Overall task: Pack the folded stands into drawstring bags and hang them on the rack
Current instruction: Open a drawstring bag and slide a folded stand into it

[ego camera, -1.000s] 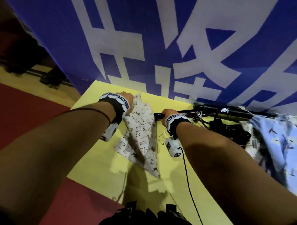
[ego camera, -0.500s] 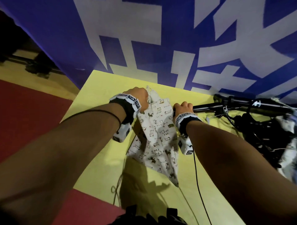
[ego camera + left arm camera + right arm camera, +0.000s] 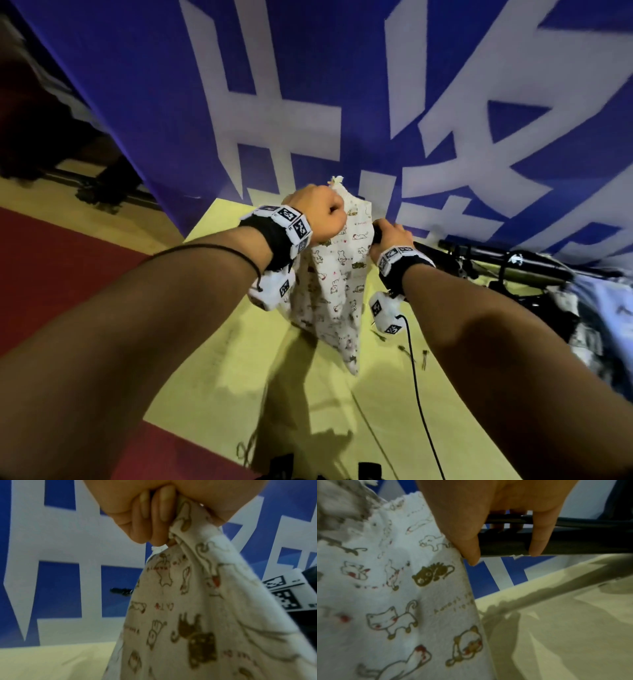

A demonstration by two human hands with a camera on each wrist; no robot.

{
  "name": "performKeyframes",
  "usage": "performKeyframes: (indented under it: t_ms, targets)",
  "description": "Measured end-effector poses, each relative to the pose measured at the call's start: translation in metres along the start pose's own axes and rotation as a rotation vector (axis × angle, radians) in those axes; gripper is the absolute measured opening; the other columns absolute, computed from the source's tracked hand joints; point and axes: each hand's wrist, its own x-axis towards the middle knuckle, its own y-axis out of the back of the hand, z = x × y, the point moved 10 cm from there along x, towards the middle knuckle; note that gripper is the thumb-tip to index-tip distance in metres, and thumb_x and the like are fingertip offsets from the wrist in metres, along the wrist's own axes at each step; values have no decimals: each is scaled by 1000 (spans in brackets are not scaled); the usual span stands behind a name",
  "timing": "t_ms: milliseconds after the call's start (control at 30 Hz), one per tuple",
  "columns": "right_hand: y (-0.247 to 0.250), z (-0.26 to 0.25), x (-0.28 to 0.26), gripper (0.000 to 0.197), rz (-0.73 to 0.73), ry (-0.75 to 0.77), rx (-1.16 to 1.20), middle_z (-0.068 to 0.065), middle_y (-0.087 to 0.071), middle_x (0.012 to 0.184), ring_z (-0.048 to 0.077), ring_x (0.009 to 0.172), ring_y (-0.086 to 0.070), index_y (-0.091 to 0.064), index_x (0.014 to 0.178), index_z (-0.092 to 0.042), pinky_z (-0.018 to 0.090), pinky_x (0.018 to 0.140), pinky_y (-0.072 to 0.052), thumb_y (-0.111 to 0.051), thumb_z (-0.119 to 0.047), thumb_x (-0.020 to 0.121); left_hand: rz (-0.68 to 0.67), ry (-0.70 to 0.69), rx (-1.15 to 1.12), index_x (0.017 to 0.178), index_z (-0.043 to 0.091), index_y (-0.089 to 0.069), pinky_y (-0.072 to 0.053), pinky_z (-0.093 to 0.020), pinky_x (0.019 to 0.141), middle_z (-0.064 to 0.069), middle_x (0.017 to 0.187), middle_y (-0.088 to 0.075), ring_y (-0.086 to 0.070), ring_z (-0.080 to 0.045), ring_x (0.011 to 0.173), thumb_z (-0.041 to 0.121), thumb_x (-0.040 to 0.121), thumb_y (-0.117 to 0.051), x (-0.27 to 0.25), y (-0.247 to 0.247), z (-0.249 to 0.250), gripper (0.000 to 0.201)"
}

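Observation:
A white drawstring bag (image 3: 334,291) printed with cats hangs over the yellow table (image 3: 219,359). My left hand (image 3: 318,214) grips its gathered top edge, fingers curled tight round the cloth (image 3: 188,601). My right hand (image 3: 390,236) is just right of the bag's mouth and grips a black folded stand (image 3: 496,257) that stretches off to the right. In the right wrist view the fingers (image 3: 537,536) wrap the black stand (image 3: 582,545) and the thumb lies against the bag (image 3: 393,588). Whether the stand's left end is inside the bag is hidden.
A blue banner (image 3: 137,102) with large white characters stands right behind the table. At the right lie black gear and a blue patterned bag (image 3: 609,308). A black cable (image 3: 416,377) runs from my right wrist. Thin cords lie near the table's front edge. Red floor is on the left.
Both hands have risen and moved toward the banner, lifting the bag higher off the table. The right hand has brought the stand's end up against the bag's mouth.

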Motion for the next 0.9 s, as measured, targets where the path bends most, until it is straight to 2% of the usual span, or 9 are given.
performKeyframes:
  t_ms: [67, 200, 333, 467, 533, 600, 700, 800, 900]
  targets:
    - [18, -4, -5, 52, 32, 18, 41, 15, -50, 131, 40, 125, -45, -45, 138, -27, 49, 105, -40, -63, -25, 88, 49, -2, 9, 61, 7, -51, -52, -33, 58, -9, 57, -57, -58, -30, 58, 18, 84, -43, -6, 19, 8, 27]
    - [53, -10, -19, 48, 101, 50, 194, 15, -56, 127, 38, 118, -53, -47, 134, -24, 47, 100, -45, -63, -30, 89, 182, 4, 57, 64, 13, -55, -43, -29, 60, -7, 63, -62, -59, -27, 63, 18, 89, -40, -19, 55, 21, 29]
    - [80, 8, -22, 47, 208, 85, 387, 13, -62, 124, 31, 115, -60, -48, 134, -21, 43, 99, -48, -63, -21, 89, 194, 14, 120, 72, 13, -61, -45, -30, 62, -5, 69, -64, -61, -29, 69, 19, 90, -42, -25, 69, 30, 26]
    - [116, 17, -44, 48, 281, 112, 545, 16, -61, 127, 30, 116, -58, -48, 136, -12, 35, 97, -45, -60, -6, 90, 84, 138, 242, 99, 26, -66, -50, -36, 76, -3, 102, -68, -63, -31, 91, 14, 88, -45, -29, 62, 26, 26]
    - [130, 16, -53, 48, 298, 129, 594, 13, -62, 125, 26, 113, -58, -48, 137, -11, 28, 90, -41, -60, -7, 91, 45, 160, 322, 120, 29, -60, -50, -39, 82, -6, 118, -63, -62, -35, 101, 17, 90, -46, -31, 56, 26, 35]
    - [134, 13, -61, 49, 280, 142, 619, 10, -62, 124, 23, 111, -58, -46, 139, -15, 26, 88, -39, -60, -10, 92, 37, 144, 361, 129, 31, -53, -49, -38, 81, -6, 123, -62, -61, -34, 104, 20, 92, -47, -33, 50, 32, 39]
    - [130, 7, -70, 49, 258, 186, 591, 9, -62, 126, 24, 117, -57, -47, 138, -17, 26, 90, -39, -61, -11, 92, 40, 123, 371, 128, 30, -51, -45, -33, 72, -6, 121, -62, -62, -32, 102, 21, 94, -47, -33, 44, 42, 36]
    - [121, -5, -80, 51, 214, 241, 499, 11, -61, 128, 25, 119, -57, -47, 138, -16, 26, 93, -40, -62, -9, 90, 25, 106, 342, 129, 29, -53, -44, -31, 73, -6, 123, -62, -61, -31, 105, 18, 93, -48, -31, 41, 48, 38]
    - [113, -25, -93, 54, 176, 331, 401, 12, -62, 128, 28, 118, -58, -46, 138, -23, 40, 104, -45, -64, -14, 88, -9, 93, 287, 125, 37, -57, -49, -33, 79, -3, 124, -63, -61, -31, 107, 14, 89, -51, -29, 36, 50, 43]
